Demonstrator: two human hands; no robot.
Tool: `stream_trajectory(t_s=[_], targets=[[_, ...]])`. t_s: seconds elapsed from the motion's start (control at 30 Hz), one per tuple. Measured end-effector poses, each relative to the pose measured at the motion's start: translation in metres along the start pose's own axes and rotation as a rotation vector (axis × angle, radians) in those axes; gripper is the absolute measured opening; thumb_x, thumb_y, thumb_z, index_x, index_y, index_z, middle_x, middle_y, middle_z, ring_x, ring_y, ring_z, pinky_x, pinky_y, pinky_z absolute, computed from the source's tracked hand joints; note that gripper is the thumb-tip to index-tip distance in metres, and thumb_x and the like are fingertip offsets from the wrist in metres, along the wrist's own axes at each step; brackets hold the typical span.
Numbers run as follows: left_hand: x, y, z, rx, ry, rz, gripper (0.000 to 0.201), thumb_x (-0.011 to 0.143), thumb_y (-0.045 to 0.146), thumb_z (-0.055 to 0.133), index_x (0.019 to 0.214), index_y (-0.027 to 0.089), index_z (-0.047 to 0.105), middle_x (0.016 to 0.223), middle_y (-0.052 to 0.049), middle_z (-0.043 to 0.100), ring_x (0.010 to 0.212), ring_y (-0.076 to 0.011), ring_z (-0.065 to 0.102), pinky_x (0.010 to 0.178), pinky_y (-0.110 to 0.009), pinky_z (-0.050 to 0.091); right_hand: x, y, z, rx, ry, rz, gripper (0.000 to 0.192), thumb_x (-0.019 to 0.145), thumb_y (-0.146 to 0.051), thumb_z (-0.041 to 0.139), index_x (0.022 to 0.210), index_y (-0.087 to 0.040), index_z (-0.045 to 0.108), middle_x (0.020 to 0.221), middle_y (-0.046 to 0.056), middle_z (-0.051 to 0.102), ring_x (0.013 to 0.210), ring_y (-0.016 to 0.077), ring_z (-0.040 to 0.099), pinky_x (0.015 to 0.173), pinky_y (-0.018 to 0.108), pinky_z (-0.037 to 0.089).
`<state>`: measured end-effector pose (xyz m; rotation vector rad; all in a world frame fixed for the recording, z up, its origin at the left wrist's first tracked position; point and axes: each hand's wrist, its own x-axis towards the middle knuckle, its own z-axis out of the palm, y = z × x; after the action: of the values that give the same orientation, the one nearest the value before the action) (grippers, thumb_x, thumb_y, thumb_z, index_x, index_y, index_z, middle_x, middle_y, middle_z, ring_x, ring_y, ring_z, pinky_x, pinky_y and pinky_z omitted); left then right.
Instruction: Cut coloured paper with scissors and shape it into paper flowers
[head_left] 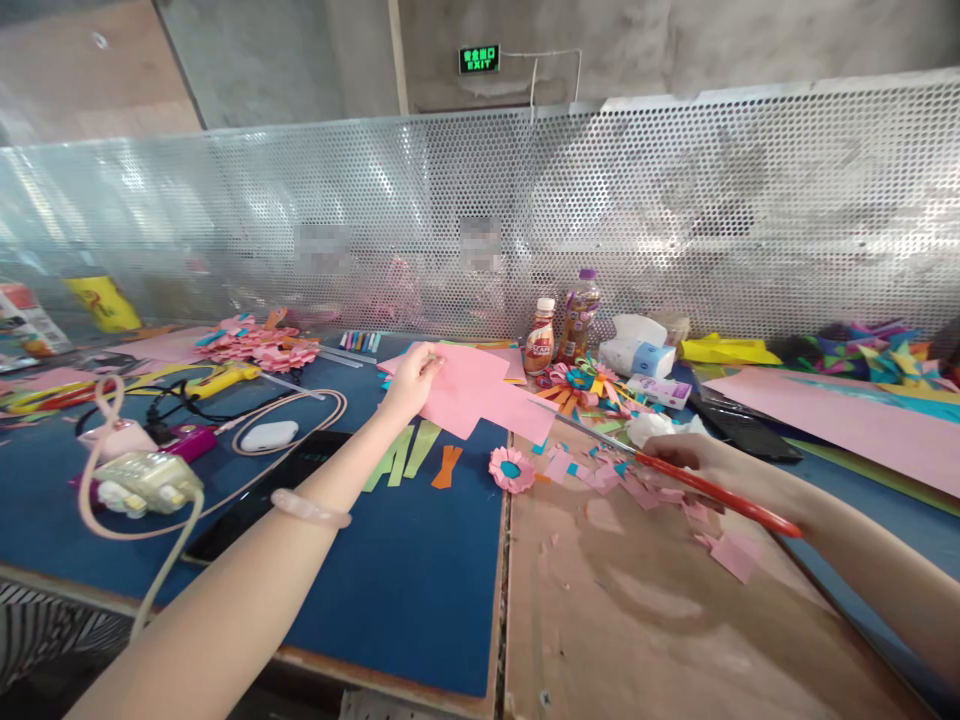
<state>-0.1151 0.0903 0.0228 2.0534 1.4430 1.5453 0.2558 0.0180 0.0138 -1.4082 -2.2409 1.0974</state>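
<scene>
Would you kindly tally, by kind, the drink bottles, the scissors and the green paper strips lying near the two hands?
Drink bottles: 2, one with a white cap, one with a purple cap
Scissors, in the right hand: 1
Green paper strips, below the left hand: 3
Total: 6

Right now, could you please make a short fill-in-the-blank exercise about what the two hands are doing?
1. The left hand holds a sheet of ____ paper.
2. The right hand holds scissors with ____ handles.
3. The left wrist wears a pale ____.
4. Two ____ stand by the mesh screen.

Missing words: pink; red; bracelet; bottles
</scene>
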Motion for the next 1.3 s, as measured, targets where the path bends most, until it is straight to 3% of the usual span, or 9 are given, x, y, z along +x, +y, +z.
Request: stream_trajectory(t_s=[0.57, 1.3], targets=[[0.0009, -0.0019, 0.0003, 0.002, -0.005, -0.011, 0.006, 0.082, 0.021, 0.046, 0.078, 0.018, 0.048, 0.080, -0.002, 0.060, 0.078, -0.0160, 0.058, 0.075, -0.030, 0.043, 0.0011, 0.0015, -0.0016, -0.025, 0.000, -0.036, 0.012, 0.074, -0.021, 0.045, 0.077, -0.015, 0.054, 0.069, -0.003, 0.046, 0.055, 0.0083, 0.044, 0.042, 0.018, 0.031], [0.0001, 0.0020, -0.0008, -0.001, -0.008, -0.012, 0.006, 0.082, 0.021, 0.045, 0.078, 0.018, 0.049, 0.079, -0.002, 0.059, 0.078, -0.0158, 0.057, 0.076, -0.029, 0.044, -0.0018, -0.0028, -0.0009, 0.045, -0.010, -0.043, 0.015, 0.074, -0.026, 0.043, 0.074, -0.016, 0.055, 0.058, -0.005, 0.042, 0.040, 0.0062, 0.040, 0.034, 0.018, 0.028]])
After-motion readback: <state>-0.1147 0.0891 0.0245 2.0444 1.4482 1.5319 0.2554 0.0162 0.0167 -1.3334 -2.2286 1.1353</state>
